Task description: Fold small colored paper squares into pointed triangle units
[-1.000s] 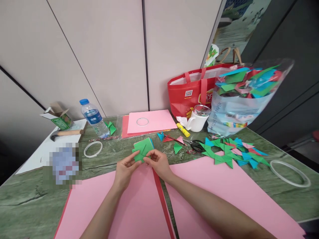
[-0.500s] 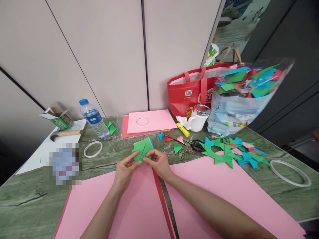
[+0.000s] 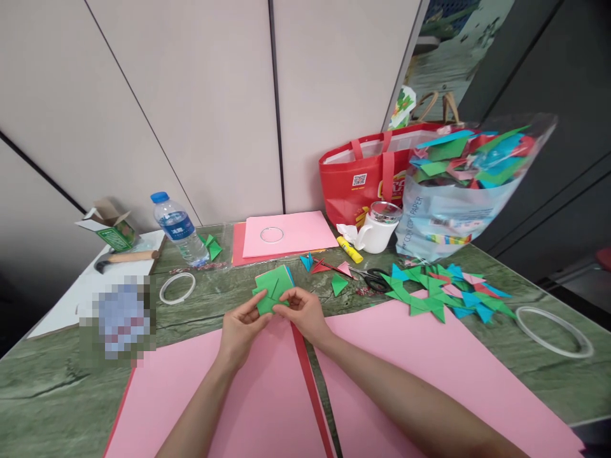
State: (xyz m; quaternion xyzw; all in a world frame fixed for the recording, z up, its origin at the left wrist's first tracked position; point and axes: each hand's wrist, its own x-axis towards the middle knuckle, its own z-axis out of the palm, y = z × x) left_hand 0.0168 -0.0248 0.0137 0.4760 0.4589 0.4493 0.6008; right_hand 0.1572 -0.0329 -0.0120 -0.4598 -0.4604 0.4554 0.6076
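Note:
A small folded green paper (image 3: 271, 306) is pinched between the fingertips of both hands, above the near edge of a stack of small square coloured papers (image 3: 281, 275). My left hand (image 3: 241, 329) grips its left side with thumb and fingers. On its right side my right hand (image 3: 308, 318) closes thumb and forefinger. The green of the fold blends with the green top sheet, so its exact outline is hard to tell. Beneath my hands and forearms lie large pink sheets (image 3: 186, 381) with a red strip showing between them.
Folded paper stars (image 3: 424, 289), black scissors (image 3: 375, 278), a yellow glue stick (image 3: 350, 249) and a white mug (image 3: 379, 229) are to the right. Behind stand a red bag (image 3: 341, 191) and a plastic bag of folded papers (image 3: 443, 216). Leftward are a bottle (image 3: 179, 229), tape roll (image 3: 177, 289) and hammer (image 3: 128, 256).
The view has shifted very slightly. Both hands keep their pinch on the green paper, with only a slight movement of the fingers.

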